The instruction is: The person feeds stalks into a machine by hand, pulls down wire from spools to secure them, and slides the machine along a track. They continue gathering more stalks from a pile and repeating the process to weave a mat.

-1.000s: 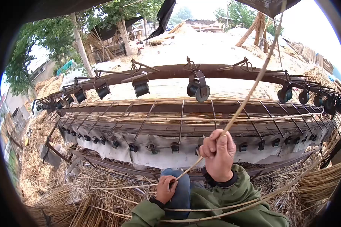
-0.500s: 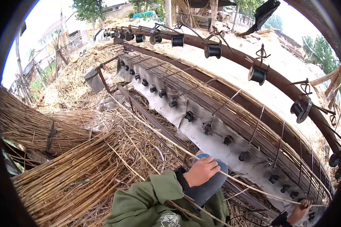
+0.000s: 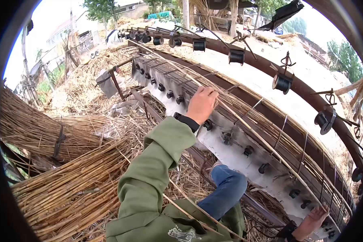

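Observation:
A long, thin reed (image 3: 254,131) lies slantwise along the metal frame (image 3: 171,72), across its upright rods. My left hand (image 3: 201,104) is closed over the reed near the frame's middle, with its fingertips on the far side. Low on the right, my right hand (image 3: 312,220) is beside the same reed, its fingers stretched out and their tips touching or very near it. Several reeds (image 3: 238,90) lie side by side behind the rods. Small dark spools (image 3: 248,151) hang in a row along the pale sheet (image 3: 213,141) on the near side.
Larger wire spools (image 3: 282,83) hang from the curved brown pipe (image 3: 302,90) behind the frame. Bundled reeds (image 3: 68,181) lie at left, with loose straw (image 3: 129,137) on the ground. My bent knee (image 3: 230,179) is close to the frame.
The reed has moved from over my knee up and away onto the frame. My left hand has reached forward with it. My right hand's fingers have straightened from their grip.

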### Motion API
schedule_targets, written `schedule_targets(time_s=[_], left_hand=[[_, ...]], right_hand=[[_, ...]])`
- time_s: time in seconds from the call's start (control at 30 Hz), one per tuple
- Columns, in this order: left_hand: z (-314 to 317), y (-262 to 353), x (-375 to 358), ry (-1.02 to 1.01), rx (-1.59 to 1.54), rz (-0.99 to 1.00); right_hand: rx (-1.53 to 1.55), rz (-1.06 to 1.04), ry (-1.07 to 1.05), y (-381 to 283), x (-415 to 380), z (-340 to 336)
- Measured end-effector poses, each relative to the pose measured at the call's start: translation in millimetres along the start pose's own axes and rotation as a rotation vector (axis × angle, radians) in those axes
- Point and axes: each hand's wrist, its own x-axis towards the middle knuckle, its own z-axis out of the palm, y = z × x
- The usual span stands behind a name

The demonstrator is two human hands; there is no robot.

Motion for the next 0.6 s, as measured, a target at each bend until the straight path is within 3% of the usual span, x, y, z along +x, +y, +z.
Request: schedule_targets(time_s=[0.07, 0.13, 0.33, 0.6], left_hand=[[23, 30, -10, -0.045, -0.07, 0.05], [24, 62, -13, -0.074, -0.129, 0.139], [16, 95, -13, -0.01, -0.2, 0.278], [1, 98, 2, -0.025, -0.203, 0.342]], right_hand=[[-0.017, -0.011, -0.009, 9, -50, 86], [-0.015, -0.016, -0.047, 16, -73, 122], [-0.099, 0.006, -0.336, 31, -91, 133], [-0.1, -0.097, -0.238, 33, -85, 148]])
